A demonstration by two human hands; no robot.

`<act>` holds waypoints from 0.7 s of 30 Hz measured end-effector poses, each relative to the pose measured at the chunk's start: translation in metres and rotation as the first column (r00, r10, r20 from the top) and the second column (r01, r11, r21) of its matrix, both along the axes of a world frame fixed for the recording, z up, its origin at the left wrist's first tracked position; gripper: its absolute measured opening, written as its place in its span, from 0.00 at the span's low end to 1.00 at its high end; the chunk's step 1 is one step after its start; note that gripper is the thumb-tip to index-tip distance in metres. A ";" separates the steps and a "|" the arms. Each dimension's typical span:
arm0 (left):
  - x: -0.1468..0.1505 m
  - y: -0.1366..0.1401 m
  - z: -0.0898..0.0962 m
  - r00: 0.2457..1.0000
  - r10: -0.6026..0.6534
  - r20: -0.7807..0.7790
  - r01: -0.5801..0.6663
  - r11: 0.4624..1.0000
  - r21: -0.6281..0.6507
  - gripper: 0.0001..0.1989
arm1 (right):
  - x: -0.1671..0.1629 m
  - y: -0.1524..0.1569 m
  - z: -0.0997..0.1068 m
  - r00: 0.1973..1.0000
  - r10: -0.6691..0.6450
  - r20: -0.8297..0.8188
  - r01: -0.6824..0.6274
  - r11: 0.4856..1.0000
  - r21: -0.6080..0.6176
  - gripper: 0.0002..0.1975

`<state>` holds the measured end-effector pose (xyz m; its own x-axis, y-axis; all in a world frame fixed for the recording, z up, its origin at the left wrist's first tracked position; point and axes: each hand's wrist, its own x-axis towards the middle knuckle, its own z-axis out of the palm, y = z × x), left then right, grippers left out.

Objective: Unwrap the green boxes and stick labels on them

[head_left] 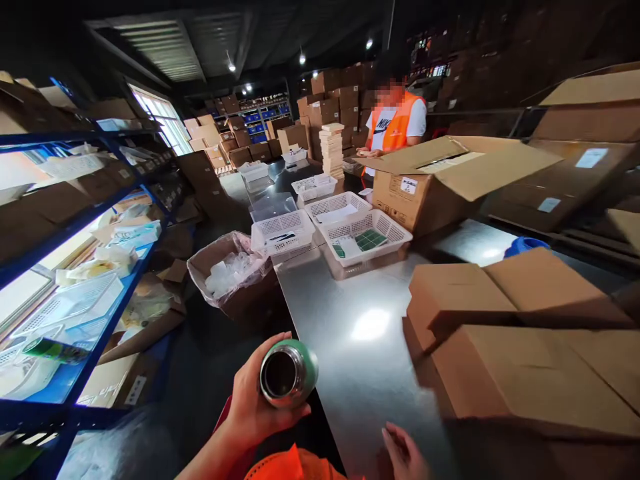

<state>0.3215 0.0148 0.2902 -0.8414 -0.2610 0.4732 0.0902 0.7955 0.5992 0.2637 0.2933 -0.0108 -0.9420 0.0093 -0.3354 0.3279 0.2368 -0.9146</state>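
My left hand [249, 399] is wrapped round a green metal thermos bottle [306, 365] at the near edge of the table. The bottle has no lid on, and its steel mouth faces up toward me, with a dark inside. Low in the view, over the steel table [345, 313], is my right hand [404, 456]. Its fingers are partly stretched and hold nothing that I can see; the lower part of that hand is cut off by the frame.
White plastic baskets [400, 235] stand on the table ahead, one with green sheets. Cardboard boxes [540, 373] crowd the right side, and an open carton [400, 200] stands farther back. A lined bin [200, 270] and blue shelving [127, 307] are left. A co-worker [400, 123] stands across the table.
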 end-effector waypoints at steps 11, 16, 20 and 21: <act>-0.055 -0.259 -0.038 0.930 0.327 -0.169 -0.356 0.916 -0.186 0.43 | -0.207 -0.378 0.183 0.260 -0.018 -0.965 -0.154 0.986 -0.060 0.02; -0.046 -0.352 -0.010 0.764 0.618 -0.185 -0.645 0.741 -0.188 0.48 | -0.281 -0.617 0.186 0.365 0.427 -0.827 -0.621 0.773 0.125 0.12; -0.025 -0.392 -0.001 0.530 0.811 -0.247 -0.846 0.522 -0.102 0.52 | -0.284 -0.755 0.153 0.257 0.708 -0.658 -0.831 0.509 0.223 0.19; -0.019 -0.397 0.000 0.464 0.847 -0.261 -0.885 0.459 -0.081 0.52 | -0.275 -0.775 0.142 0.227 0.758 -0.612 -0.861 0.450 0.237 0.20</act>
<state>0.3024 -0.3817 0.2898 -0.1351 -0.7053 0.6960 -0.6314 0.6026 0.4881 -0.0116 -0.4820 0.1309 -0.3747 -0.8682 0.3252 -0.5453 -0.0774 -0.8347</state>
